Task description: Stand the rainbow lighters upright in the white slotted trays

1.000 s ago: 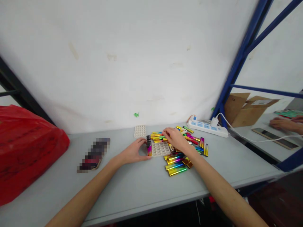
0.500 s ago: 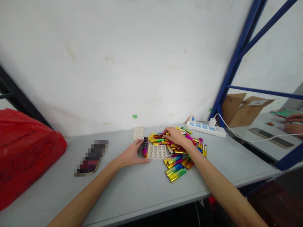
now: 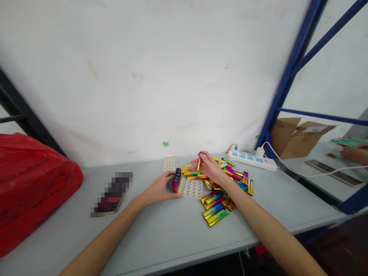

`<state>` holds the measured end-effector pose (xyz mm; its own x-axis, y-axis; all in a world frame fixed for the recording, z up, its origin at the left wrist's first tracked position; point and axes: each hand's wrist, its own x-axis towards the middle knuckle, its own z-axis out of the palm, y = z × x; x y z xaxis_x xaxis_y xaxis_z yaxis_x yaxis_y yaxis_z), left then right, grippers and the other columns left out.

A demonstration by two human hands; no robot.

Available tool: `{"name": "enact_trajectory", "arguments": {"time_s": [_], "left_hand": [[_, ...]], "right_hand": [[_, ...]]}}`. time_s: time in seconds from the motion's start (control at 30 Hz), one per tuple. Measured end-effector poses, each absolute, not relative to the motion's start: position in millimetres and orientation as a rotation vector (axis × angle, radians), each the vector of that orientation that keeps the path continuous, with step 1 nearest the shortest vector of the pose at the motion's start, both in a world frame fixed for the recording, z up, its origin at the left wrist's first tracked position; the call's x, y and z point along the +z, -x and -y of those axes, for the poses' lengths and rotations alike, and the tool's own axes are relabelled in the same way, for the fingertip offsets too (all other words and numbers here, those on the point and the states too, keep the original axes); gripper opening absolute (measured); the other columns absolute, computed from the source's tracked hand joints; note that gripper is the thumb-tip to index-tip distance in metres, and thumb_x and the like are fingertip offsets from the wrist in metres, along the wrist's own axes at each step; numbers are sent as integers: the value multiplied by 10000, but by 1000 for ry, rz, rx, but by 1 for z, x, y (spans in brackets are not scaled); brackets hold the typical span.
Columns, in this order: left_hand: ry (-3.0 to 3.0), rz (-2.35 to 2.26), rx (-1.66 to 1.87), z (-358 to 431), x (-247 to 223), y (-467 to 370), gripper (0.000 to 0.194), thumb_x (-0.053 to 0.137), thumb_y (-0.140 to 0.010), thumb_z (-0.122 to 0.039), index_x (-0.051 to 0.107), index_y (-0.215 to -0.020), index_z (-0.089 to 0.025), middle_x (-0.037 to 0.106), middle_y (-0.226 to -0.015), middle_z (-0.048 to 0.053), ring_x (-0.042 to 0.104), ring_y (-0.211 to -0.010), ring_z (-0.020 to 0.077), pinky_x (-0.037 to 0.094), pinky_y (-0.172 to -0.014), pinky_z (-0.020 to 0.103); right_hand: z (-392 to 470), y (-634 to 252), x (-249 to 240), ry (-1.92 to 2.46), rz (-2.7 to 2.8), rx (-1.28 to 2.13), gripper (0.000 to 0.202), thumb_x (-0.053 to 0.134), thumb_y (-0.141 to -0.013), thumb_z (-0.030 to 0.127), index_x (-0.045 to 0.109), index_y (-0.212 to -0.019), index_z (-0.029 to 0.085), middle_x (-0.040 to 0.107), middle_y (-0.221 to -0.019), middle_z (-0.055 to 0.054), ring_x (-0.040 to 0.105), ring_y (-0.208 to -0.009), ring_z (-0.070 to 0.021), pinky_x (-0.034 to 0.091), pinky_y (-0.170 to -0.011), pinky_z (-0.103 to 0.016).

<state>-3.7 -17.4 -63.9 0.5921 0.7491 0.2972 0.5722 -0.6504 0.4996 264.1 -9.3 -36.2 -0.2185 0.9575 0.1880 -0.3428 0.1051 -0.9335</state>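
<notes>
My left hand is curved around the left end of a white tray with rows of round holes, its thumb along the near edge. A row of upright lighters with black tops and purple-orange bodies stands at that end, beside my fingers. My right hand pinches one reddish-gold lighter, held nearly upright above the pile. Under and around that hand lies a loose heap of shiny multicoloured lighters, partly hidden by my wrist.
Behind the tray lies a second white holed tray. A white power strip lies at the back right. On the left are a blurred-out phone and a red plastic bag. Beyond the blue frame, another person's hand shows near a cardboard box.
My right hand has lifted off the heap with a lighter between its fingers. My left hand stays at the tray's left end. The view has shifted slightly.
</notes>
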Motion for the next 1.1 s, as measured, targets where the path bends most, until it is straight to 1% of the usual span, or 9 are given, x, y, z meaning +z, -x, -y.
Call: {"name": "enact_trajectory", "arguments": {"time_s": [0.1,0.2,0.23,0.33,0.47,0.6,0.83,0.97,1.1], "left_hand": [[-2467,-1069,720,17,-66,5,754,891,-670,-563,677,-1289,-189,624,-1405,163,598,-1298,394,476,-1156,554],[-2472,-1060,735,17,-68,5,780,895,-666,-560,667,-1312,-186,624,-1412,160,598,-1300,391,484,-1151,536],[-2474,-1059,737,16,-68,5,785,897,-664,-558,664,-1316,-186,623,-1415,161,596,-1304,392,484,-1152,536],[-2477,-1073,725,16,-68,5,801,896,-659,-571,662,-1318,-180,613,-1426,176,589,-1313,403,468,-1164,553],[-2484,-1078,697,16,-68,4,788,884,-677,-573,659,-1322,-181,605,-1432,179,580,-1325,399,457,-1175,548],[-2479,-1065,726,18,-67,3,773,893,-665,-556,670,-1312,-196,626,-1406,164,599,-1302,395,480,-1156,543],[-2475,-1068,713,19,-65,3,782,896,-666,-550,671,-1312,-170,621,-1415,178,598,-1301,403,479,-1159,546],[-2468,-1076,698,18,-67,3,798,889,-675,-566,660,-1329,-170,612,-1421,178,588,-1313,394,466,-1169,537],[-2473,-1068,688,17,-68,3,820,890,-680,-555,641,-1360,-171,610,-1421,171,578,-1323,377,449,-1183,515]], "right_hand": [[18,-253,-31,747,1245,1431,504,680,-806,698,472,-1029,297,448,-641,104,393,-496,-96,404,-514,-224],[20,-245,-32,876,1323,1275,494,619,-833,734,503,-924,262,293,-591,118,216,-458,-81,216,-434,-200],[20,-243,-33,915,1355,1192,505,597,-842,743,503,-857,247,288,-580,110,217,-464,-84,202,-434,-212],[19,-240,-40,1006,1451,906,545,549,-879,720,444,-666,228,345,-560,66,312,-517,-109,265,-480,-253],[18,-238,-47,1141,1544,593,486,507,-912,564,398,-578,228,389,-545,39,383,-566,-135,293,-565,-282],[19,-235,-50,1182,1605,495,392,483,-907,449,419,-594,222,440,-552,37,433,-579,-143,300,-598,-284],[29,-231,-43,1128,1724,495,482,448,-1010,584,428,-690,225,463,-611,46,453,-610,-141,318,-607,-279],[34,-231,-41,1064,1895,511,407,401,-1069,523,506,-815,223,585,-734,12,556,-696,-160,396,-656,-276],[32,-231,-45,1049,2098,278,401,412,-1091,473,568,-840,201,638,-880,-46,601,-847,-179,442,-780,-294]]}}
